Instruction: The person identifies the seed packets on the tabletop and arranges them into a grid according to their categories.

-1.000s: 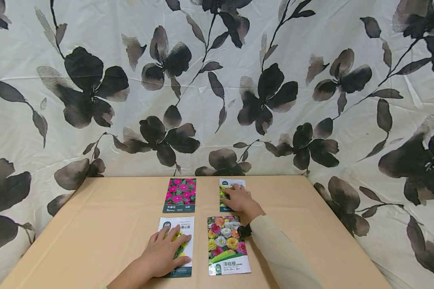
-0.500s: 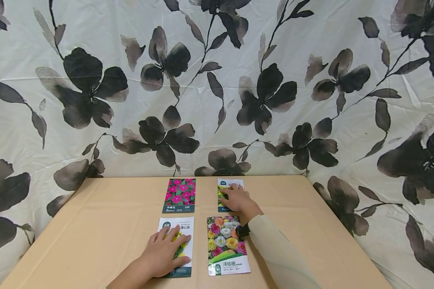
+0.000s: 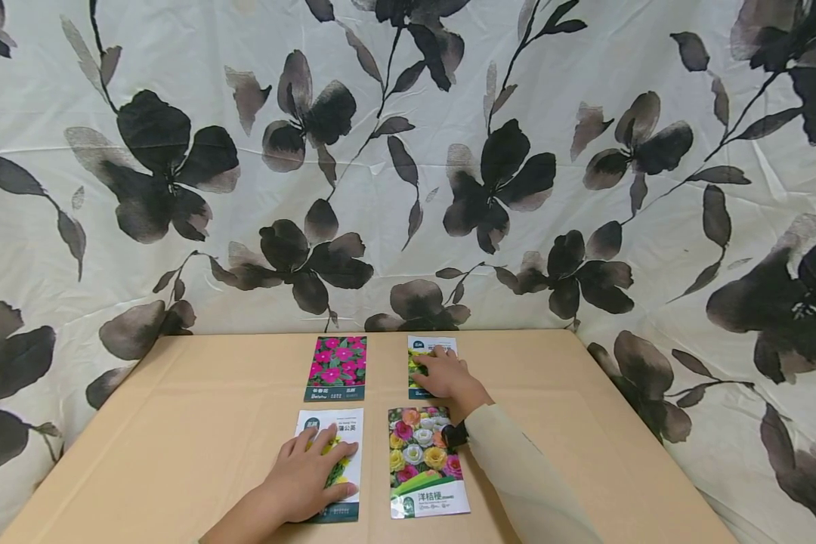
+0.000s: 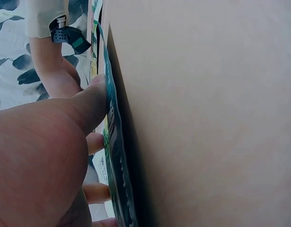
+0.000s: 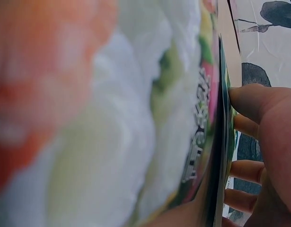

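Four flat seed packets lie in two rows on the table. My left hand [image 3: 309, 480] rests with spread fingers on the near left packet [image 3: 340, 512], white with a dark bottom band and yellow flowers, partly covered. In the left wrist view the thumb [image 4: 95, 97] and fingertips touch its face. My right hand [image 3: 446, 375] rests on the far right packet [image 3: 420, 344], covering much of its yellow-flower picture. The right wrist view shows that hand's fingertips [image 5: 244, 171] on the packet's face. Under the right wrist lies the near right packet [image 3: 418, 465], printed with multicoloured roses-like blooms.
The far left packet [image 3: 340, 363], with pink flowers, lies untouched near the back edge. A light wooden table [image 3: 197, 423] carries everything. Behind and beside it hangs a white cloth [image 3: 394, 211] printed with dark flowers. A black band [image 3: 455, 435] sits on the right wrist.
The right hand and the far right packet have slid very slightly left. The left hand stays in place on its packet. The whole head view has drifted a little.
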Tool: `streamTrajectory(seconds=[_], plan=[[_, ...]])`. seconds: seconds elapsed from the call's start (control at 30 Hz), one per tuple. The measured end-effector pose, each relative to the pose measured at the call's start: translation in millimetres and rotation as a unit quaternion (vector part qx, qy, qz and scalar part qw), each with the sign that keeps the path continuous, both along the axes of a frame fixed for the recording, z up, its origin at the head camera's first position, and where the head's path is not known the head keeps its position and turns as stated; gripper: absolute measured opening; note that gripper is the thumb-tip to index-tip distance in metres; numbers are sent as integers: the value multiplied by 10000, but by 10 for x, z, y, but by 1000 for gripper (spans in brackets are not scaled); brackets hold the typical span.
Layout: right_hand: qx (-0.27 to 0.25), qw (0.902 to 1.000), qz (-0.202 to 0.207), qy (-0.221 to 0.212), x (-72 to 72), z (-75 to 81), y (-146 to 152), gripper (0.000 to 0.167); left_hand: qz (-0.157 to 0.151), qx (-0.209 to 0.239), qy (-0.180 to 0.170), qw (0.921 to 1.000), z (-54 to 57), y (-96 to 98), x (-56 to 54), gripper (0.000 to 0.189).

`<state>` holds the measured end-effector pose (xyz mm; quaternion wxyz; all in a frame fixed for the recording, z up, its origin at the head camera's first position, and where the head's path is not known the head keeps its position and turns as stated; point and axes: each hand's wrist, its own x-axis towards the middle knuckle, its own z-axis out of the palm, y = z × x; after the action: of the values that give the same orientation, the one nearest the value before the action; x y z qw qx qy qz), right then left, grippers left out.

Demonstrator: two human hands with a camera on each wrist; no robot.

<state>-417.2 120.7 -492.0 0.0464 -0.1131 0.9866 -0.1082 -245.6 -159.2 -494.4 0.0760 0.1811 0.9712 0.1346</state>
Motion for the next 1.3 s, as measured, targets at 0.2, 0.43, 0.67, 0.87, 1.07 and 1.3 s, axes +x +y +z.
streamTrajectory(seconds=[0.2, 0.43, 0.67, 0.87, 1.07, 1.3], plan=[[-109, 9999, 21, 18, 2, -3, -16, 51, 13, 26, -6, 10000, 7, -10, 4, 67], [-147, 9999, 61, 44, -1, -8, -24, 51, 63, -3, -40, 10000, 0, -13, -3, 68], [-195, 9997, 138, 14, 0, -2, -65, 51, 24, -18, -53, 10000, -25, -13, -10, 68], [-136, 9998, 141, 19, 16, 14, -117, 52, 29, -30, -27, 10000, -25, -3, -7, 68], [-95, 9999, 100, 34, 21, 23, -182, 52, 34, -36, -9, 10000, -18, 2, -6, 68], [-79, 10000, 53, 5, 21, 26, -244, 52, 48, -27, -76, 10000, -10, 5, -10, 68]])
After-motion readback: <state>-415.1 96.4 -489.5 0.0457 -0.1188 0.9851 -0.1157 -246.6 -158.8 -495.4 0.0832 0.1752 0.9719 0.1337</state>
